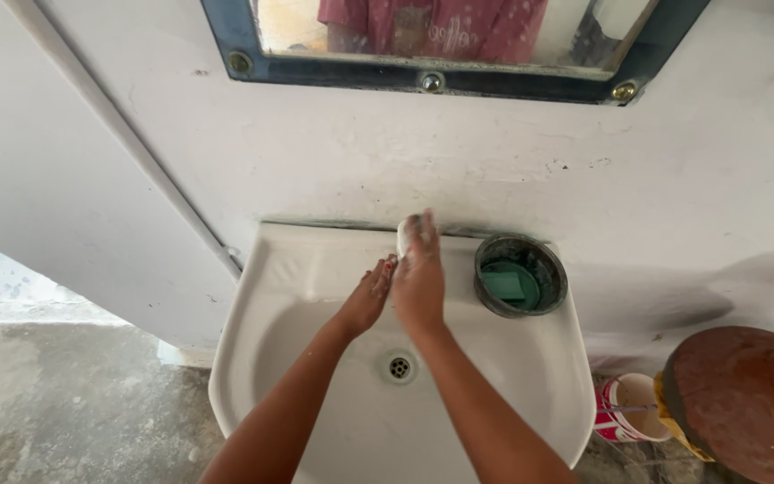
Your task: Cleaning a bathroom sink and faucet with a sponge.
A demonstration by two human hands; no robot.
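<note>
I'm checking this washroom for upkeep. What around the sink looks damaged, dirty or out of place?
The mirror frame looks grimy, and the wall beneath it is scuffed and chipped. A grubby round container holding something green sits on the white sink rim, right of both hands.

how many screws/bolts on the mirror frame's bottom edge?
3 on the mirror frame: left screw near the corner, middle screw, right screw near the other corner. The frame's upper part is out of view, so more may exist.

You are looking at a glossy white ceramic basin [315,269] with a shiny metal drain [399,367], a worn, matt dark plastic tub [520,274] holding a dull green soap bar [511,283], and rough, chalky painted wall [494,170].
</note>
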